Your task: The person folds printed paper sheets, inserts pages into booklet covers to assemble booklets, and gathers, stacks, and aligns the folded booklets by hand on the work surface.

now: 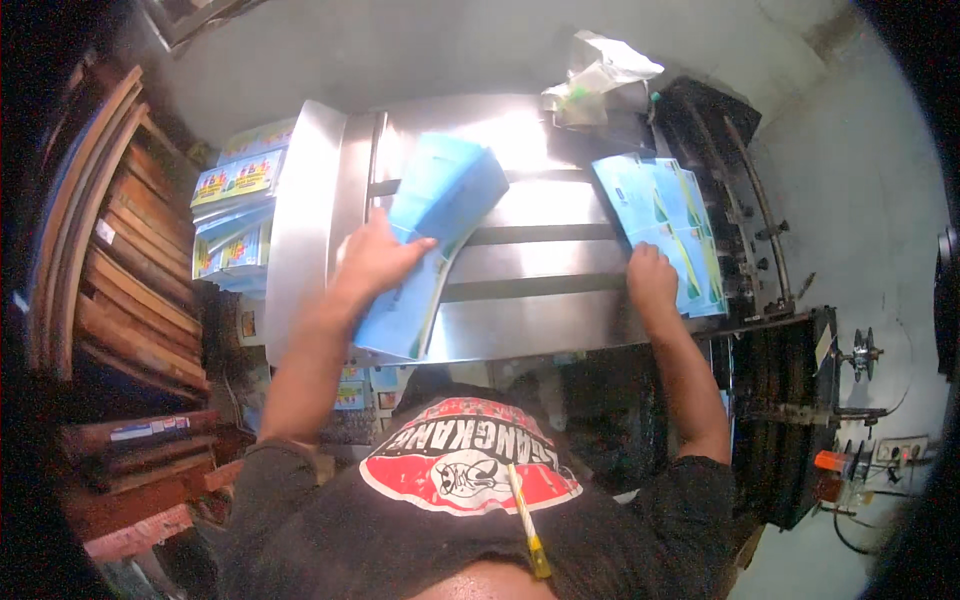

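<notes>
Blue printed sheets in two groups on steel tabletop (545, 262): left stack (446, 188) bent across middle, right sheets (662, 195) fanned near tabletop's right end. Left hand (385, 262) spread over left stack, thumb on top; whether grip closes underneath, cannot tell. Right hand (652, 278) curled at near-left edge of fanned sheets; pinch hidden, cannot tell. Step looks like sorting or squaring sheets by hand. Next move likely calls for light, even pressure, edges kept aligned.
</notes>
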A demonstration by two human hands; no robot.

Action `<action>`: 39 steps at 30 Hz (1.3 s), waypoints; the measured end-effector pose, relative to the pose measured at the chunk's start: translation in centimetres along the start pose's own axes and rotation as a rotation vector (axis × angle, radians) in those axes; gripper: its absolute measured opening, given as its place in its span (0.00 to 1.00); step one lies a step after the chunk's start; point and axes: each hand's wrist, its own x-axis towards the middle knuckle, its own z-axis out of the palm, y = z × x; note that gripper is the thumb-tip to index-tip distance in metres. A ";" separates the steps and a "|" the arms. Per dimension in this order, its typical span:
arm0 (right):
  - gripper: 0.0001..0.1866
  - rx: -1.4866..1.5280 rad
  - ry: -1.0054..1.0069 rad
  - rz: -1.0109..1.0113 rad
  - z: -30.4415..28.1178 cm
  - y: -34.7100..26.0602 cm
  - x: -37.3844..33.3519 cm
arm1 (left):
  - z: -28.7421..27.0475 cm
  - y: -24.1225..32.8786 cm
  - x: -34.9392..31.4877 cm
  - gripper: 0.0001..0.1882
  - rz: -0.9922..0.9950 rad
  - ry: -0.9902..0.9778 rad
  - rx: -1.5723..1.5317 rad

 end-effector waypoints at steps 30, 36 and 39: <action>0.33 1.800 -0.325 -0.108 -10.4 -22.3 -1.1 | 2.7 2.9 -0.7 0.48 -0.061 0.041 0.238; 0.46 0.844 -0.047 0.410 -3.9 -9.0 3.1 | 2.5 1.4 -0.2 0.43 -0.062 0.028 0.202; 0.50 0.415 -0.229 0.393 -0.8 -3.6 2.2 | 2.3 2.5 -0.1 0.43 -0.059 -0.051 0.122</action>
